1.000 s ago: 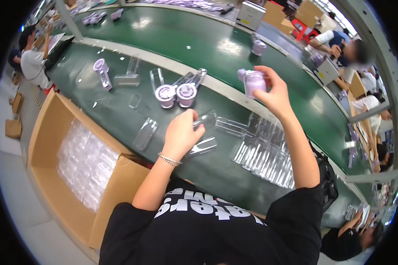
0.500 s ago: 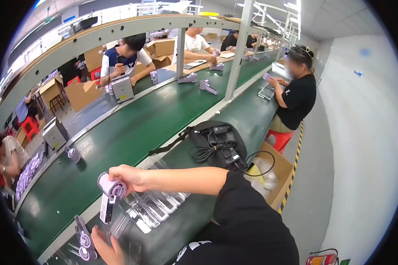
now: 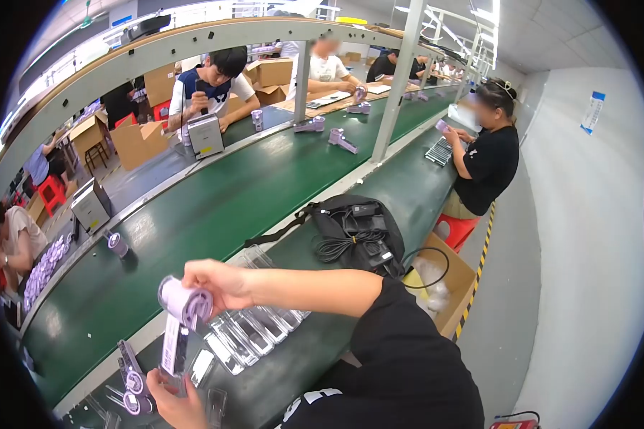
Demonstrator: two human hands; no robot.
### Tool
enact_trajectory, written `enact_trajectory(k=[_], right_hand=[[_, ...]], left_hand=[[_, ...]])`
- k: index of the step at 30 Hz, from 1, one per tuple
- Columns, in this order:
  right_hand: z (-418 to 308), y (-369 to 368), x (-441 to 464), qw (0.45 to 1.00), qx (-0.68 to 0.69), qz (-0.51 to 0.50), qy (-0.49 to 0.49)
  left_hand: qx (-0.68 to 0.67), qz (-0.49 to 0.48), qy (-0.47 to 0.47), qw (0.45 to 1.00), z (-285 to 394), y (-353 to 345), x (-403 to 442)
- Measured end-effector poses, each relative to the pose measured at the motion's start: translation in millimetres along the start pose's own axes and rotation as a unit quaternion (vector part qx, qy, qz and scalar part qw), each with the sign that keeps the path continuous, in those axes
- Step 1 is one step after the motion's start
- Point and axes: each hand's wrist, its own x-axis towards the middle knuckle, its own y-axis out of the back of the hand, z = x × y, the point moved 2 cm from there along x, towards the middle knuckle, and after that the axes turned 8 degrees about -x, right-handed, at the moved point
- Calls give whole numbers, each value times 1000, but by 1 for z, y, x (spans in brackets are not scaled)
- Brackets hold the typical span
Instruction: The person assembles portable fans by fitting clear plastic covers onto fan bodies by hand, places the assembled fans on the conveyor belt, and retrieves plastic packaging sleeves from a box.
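My right hand (image 3: pixel 218 284) grips the round head of a lilac handheld device (image 3: pixel 184 300) with a cylindrical head and a flat, labelled handle. The handle hangs down, and my left hand (image 3: pixel 175 402) closes on its lower end, thumb and fingers on either side. Left of my left hand lie more lilac devices (image 3: pixel 134 382) with their round ends toward me. Clear plastic trays (image 3: pixel 247 336) sit in a row under my right forearm. A small white-labelled clear piece (image 3: pixel 202 366) lies beside the handle.
A black bag (image 3: pixel 358 229) with coiled cables rests on the bench beyond my arm. Past the green belt (image 3: pixel 215 207), which carries several lilac devices, people work. A co-worker (image 3: pixel 486 146) sits at right beside an open cardboard box (image 3: pixel 454 286). A metal post (image 3: pixel 397 86) rises from the divider.
My left hand has come up to the lower end of the handle and closed on it. My right hand still holds the head; the view has shifted slightly.
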Motion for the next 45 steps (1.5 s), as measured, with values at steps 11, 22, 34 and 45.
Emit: enact_trajectory(k=[11,22,34,45], right_hand=[[12,-8,3,967,-241,39,68],[12,-18,-6,996,-77,-1,35],[42,-37,0,994,-83,-70,33],[26,-49,-2,689,-538,33,484]], left_hand=[[80,-102,-81,988,28,-5,0],[2,-50,0,999,2,-9,-11],[-83,20,-44,995,-11,-21,-25],[-263,-68,123,954,12,-15,-25]])
